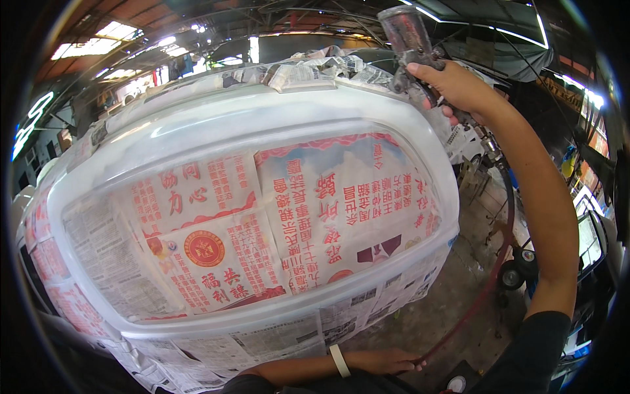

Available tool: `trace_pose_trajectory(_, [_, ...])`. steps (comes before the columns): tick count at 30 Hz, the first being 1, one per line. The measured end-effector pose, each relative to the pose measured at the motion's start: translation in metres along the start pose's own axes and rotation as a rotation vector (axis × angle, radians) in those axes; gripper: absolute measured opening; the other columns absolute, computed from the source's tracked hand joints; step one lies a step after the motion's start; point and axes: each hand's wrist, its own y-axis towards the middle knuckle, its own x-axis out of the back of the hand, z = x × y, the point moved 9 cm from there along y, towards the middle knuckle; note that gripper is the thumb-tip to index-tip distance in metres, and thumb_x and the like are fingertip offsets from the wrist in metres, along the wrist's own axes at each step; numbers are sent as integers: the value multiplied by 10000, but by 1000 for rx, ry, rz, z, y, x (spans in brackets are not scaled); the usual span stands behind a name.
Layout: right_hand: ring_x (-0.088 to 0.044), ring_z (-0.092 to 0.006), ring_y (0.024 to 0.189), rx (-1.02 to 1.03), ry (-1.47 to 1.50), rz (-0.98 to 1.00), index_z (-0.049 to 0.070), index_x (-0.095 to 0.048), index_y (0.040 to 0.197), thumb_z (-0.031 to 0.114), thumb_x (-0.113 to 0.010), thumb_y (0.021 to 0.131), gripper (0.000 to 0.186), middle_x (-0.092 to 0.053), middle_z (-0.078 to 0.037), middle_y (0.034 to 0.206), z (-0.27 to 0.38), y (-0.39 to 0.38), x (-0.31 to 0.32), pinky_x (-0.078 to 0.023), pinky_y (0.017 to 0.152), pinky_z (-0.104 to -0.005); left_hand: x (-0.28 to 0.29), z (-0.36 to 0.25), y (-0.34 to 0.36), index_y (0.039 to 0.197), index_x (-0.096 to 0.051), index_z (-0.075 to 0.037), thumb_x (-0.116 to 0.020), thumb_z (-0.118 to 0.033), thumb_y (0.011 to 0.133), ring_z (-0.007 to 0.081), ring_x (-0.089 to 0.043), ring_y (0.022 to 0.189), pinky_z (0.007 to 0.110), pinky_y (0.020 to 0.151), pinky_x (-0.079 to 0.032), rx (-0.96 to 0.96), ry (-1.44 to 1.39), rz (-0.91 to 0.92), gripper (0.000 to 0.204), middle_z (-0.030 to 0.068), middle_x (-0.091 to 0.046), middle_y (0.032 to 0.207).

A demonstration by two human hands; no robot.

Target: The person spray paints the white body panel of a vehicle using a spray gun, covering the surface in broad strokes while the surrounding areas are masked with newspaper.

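High at the right, my right hand (459, 85) is wrapped round a spray gun (405, 36) whose cup is smeared with grey. The gun is beside the upper right corner of a white vehicle body (282, 108). From the gun's handle a reddish hose (476, 305) hangs down in a curve. Low in the picture, my left hand (387, 360) is closed round this hose, with a pale band (339, 361) on that wrist. Printed newspaper (354, 217) covers the vehicle's window, and more newspaper (275, 345) covers the part below it.
Crumpled newspaper (321, 71) lies along the vehicle's top edge. Beyond the hose stand a small black wheel (510, 275) and a dark vehicle (590, 243) on the right. The concrete floor (472, 243) is stained. Overhead are roof beams and bright lights.
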Motion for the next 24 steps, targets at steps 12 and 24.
trace_pose_trajectory(12, [-486, -77, 431, 94, 195, 103, 33, -611, 1181, 565, -605, 968, 574, -637, -67, 800, 17, -32, -32, -437, 388, -257, 14, 25, -23, 1244, -581, -38, -455, -203, 1067, 176, -568, 1096, 319, 993, -433, 131, -57, 8, 274, 79, -632, 1153])
trace_pose_trajectory(24, [-526, -113, 410, -84, 336, -204, 6, -646, 999, 463, -664, 980, 458, -620, -25, 740, -87, -82, -40, -422, 375, -276, 39, 72, -167, 1327, -590, 20, -490, -231, 1076, 262, -579, 1231, 350, 1072, -432, 330, -9, -335, 369, 161, -637, 1300])
